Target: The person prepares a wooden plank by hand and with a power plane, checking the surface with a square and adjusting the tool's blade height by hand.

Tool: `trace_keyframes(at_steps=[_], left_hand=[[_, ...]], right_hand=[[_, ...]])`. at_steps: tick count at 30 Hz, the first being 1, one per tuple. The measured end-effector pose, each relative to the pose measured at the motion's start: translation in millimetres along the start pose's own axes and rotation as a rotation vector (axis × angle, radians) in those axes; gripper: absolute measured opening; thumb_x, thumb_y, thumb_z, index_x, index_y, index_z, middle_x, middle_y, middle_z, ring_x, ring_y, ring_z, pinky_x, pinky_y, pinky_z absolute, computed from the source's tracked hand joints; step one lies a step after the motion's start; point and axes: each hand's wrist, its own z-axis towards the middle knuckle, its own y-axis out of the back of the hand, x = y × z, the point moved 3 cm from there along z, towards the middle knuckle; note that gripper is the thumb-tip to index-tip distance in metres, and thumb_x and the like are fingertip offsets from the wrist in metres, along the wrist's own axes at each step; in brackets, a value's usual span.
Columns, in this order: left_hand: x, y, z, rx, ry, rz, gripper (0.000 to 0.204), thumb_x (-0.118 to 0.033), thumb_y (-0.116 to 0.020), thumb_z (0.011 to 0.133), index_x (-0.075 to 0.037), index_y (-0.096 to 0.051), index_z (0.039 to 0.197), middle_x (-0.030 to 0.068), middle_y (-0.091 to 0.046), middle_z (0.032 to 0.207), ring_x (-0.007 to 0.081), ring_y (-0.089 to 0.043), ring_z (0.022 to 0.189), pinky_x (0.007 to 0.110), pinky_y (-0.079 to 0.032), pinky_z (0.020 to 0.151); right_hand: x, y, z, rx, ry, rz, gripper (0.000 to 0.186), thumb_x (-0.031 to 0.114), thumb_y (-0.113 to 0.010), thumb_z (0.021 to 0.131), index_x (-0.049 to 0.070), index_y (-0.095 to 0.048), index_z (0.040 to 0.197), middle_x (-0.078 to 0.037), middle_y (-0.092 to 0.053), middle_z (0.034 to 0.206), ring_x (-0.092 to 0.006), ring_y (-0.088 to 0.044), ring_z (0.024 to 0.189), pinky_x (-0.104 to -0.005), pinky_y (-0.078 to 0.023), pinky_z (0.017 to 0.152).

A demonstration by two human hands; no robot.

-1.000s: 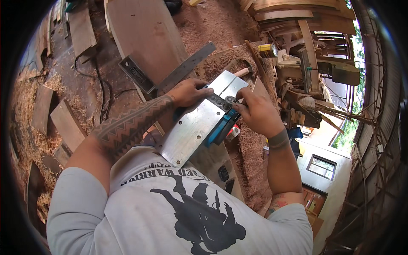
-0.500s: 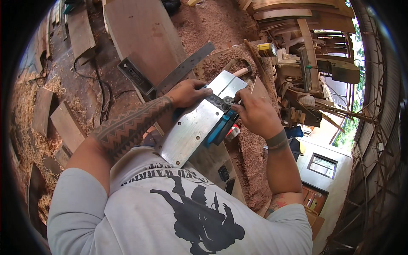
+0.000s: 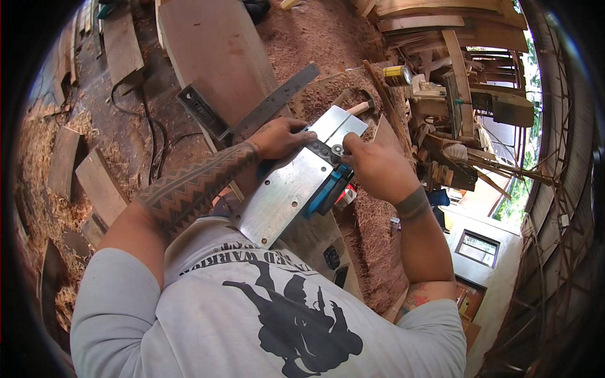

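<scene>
An electric hand planer [image 3: 280, 189] rests upside down against my body, its silver sole facing up. A dark cutter drum [image 3: 320, 150] crosses the gap in the sole, and the planer's blue housing [image 3: 328, 189] shows along the right side. My left hand [image 3: 283, 138] is closed on the left edge, thumb and fingertips by one end of the drum. At the other end, my right hand [image 3: 375, 165] has its fingers curled and pinched beside a small round metal piece [image 3: 338, 149]. What lies inside that pinch is hidden by the fingers.
A metal try square [image 3: 277, 94] lies beyond the planer, by a wide wooden board [image 3: 214, 50]. A hammer [image 3: 360, 107] sits among shavings. A yellow can [image 3: 396, 75] stands near stacked timber [image 3: 454, 19]. Power cords [image 3: 151, 126] and offcuts [image 3: 101, 183] lie at left.
My right hand has turned at the wrist, its fingers more tightly curled at the drum's end. The left hand and planer stay almost in place.
</scene>
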Motion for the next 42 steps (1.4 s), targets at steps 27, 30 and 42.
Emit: trace_keyframes(at_steps=[27, 30, 42], left_hand=[[-5.6, 1.5, -2.6, 0.032, -0.003, -0.068, 0.061, -0.053, -0.07, 0.104, -0.003, -0.071, 0.14, 0.0162, -0.078, 0.124, 0.0208, -0.072, 0.113, 0.035, -0.054, 0.1], [-1.9, -0.4, -1.6, 0.019, 0.0, -0.054, 0.062, -0.053, -0.07, 0.104, -0.003, -0.071, 0.14, 0.0165, -0.078, 0.125, 0.021, -0.072, 0.114, 0.035, -0.054, 0.101], [-4.2, 0.3, -3.5, 0.045, -0.01, -0.111, 0.06, -0.05, -0.07, 0.104, -0.001, -0.071, 0.138, 0.0164, -0.078, 0.122, 0.0196, -0.072, 0.111, 0.035, -0.054, 0.099]], right_hand=[[-8.2, -2.3, 4.0, 0.103, -0.037, -0.053, 0.035, 0.023, -0.068, 0.102, 0.012, -0.07, 0.134, -0.018, -0.075, 0.106, -0.0399, -0.072, 0.102, -0.0511, -0.057, 0.088], [-9.3, 1.3, 6.5, 0.14, -0.028, -0.02, 0.036, 0.023, -0.068, 0.101, 0.016, -0.071, 0.136, -0.017, -0.075, 0.109, -0.0381, -0.072, 0.104, -0.0501, -0.057, 0.089], [-12.3, 7.6, 8.8, 0.144, -0.011, -0.054, 0.034, 0.02, -0.068, 0.101, 0.021, -0.073, 0.134, -0.015, -0.075, 0.112, -0.0374, -0.071, 0.108, -0.0482, -0.056, 0.093]])
